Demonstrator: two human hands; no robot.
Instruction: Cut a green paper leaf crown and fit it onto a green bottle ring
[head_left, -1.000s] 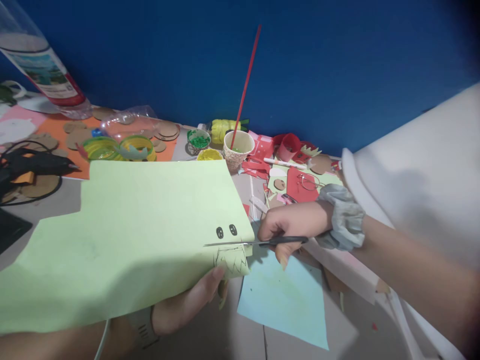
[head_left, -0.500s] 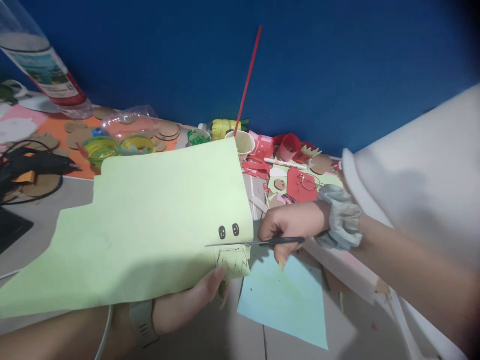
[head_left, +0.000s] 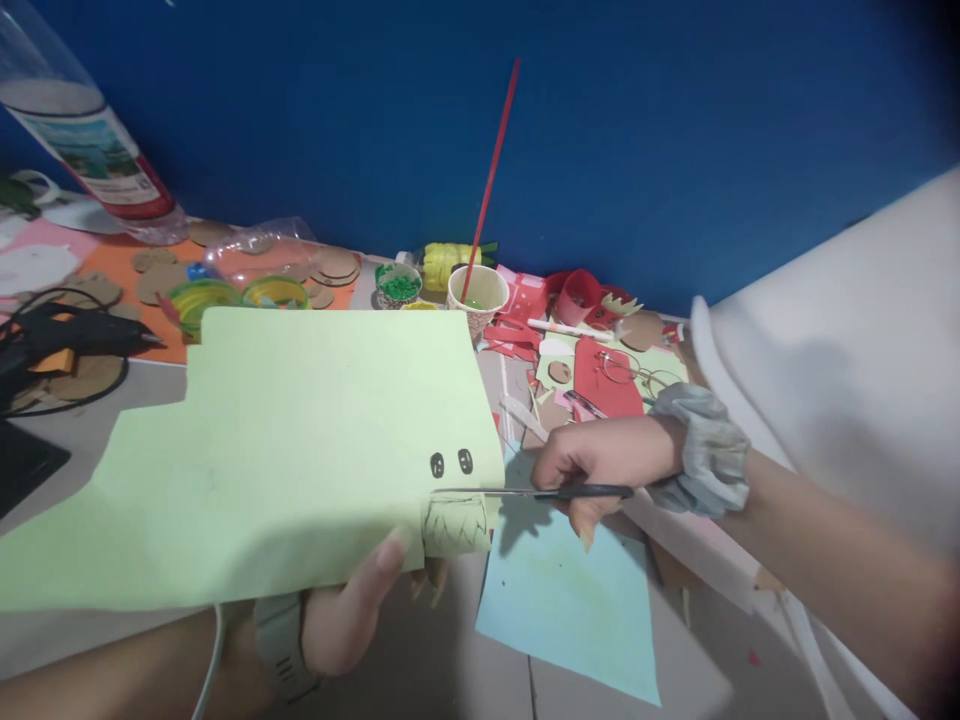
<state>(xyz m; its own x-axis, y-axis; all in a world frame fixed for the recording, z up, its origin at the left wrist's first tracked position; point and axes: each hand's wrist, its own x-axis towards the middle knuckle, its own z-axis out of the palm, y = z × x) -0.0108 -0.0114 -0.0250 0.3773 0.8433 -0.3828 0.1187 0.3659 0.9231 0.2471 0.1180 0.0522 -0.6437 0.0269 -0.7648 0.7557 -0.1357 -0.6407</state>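
A large sheet of pale green paper [head_left: 300, 420] spreads across the middle, with two black eye shapes [head_left: 451, 463] drawn near its right edge. Below them a small piece with a zigzag pencil drawing [head_left: 456, 524] is partly cut free along its left side. My left hand [head_left: 360, 600] grips the paper's lower edge, thumb on top and fingers mostly hidden beneath. My right hand [head_left: 589, 465] is closed round the dark handles of scissors [head_left: 525, 492]. Their blades lie level across the paper, just above the drawing.
A light blue sheet [head_left: 570, 610] lies below my right hand. Behind stand a paper cup [head_left: 480, 290] with a red stick [head_left: 495, 170] and a plastic bottle [head_left: 90, 130]. A glue gun [head_left: 67, 345] rests at left; red paper scraps and glasses [head_left: 621, 367] lie at right.
My right hand and the scissors have shifted right, the blades drawing back over the paper. My left thumb has slid left, off the zigzag drawing.
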